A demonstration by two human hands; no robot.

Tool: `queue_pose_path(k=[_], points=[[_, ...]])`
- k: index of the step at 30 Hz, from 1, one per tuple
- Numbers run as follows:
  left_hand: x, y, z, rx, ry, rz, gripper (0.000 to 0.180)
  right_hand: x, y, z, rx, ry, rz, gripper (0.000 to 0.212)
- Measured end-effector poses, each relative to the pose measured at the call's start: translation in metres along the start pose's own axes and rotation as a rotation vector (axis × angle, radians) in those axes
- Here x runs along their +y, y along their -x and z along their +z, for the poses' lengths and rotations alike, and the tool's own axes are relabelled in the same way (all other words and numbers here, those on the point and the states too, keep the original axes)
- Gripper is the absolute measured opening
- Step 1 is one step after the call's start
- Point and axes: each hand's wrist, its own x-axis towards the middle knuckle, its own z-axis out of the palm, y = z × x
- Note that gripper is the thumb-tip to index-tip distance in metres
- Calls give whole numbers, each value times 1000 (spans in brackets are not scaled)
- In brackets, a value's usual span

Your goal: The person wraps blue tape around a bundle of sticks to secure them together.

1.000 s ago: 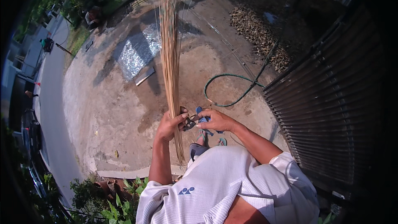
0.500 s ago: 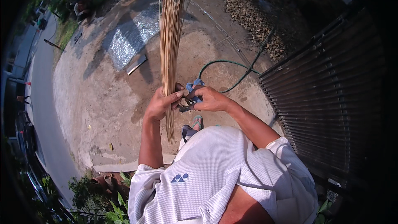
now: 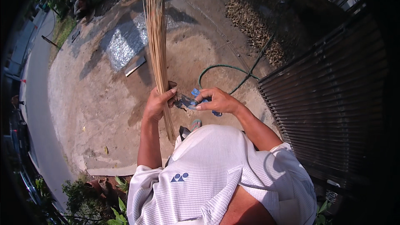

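Note:
A long stick broom (image 3: 156,37), a bundle of thin tan sticks, stands lengthwise in front of me. My left hand (image 3: 156,103) is closed round it near its lower end, and the stick ends poke out below the fist. My right hand (image 3: 219,101) pinches a dark and blue strip (image 3: 187,101) of thin, crumpled material; whether it is plastic or cloth I cannot tell. The strip stretches across to the fingers of my left hand beside the sticks. Loose blue parts of it show above and below the right fingers.
A green hose (image 3: 223,66) loops over the concrete beyond my right hand. A dark slatted gate (image 3: 325,96) runs along the right, with a gravel pile (image 3: 252,27) beyond. A silvery sheet (image 3: 125,46) lies at the far left, and a road (image 3: 37,100) passes farther left.
The right hand has drawn away from the left, and the dark and blue strip now spans a wider gap between them. The broom's top has shifted left in the view.

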Motion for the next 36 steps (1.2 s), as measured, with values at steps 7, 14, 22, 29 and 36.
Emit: queue_pose_path(k=[7,14,22,29,36], points=[[6,9,3,-53,-114,68,36,-16,-6,3,20,135,-5,26],[1,14,12,-174,-84,18,34,-49,-15,6,39,370,-36,22],[-9,8,3,-246,13,-72,33,-59,-14,9,121,621,-131,17],[-11,6,5,-314,-11,-168,32,-73,-13,15,158,879,-197,17],[-10,1,6,-246,84,-189,26,-66,-16,22,369,872,-285,23]])
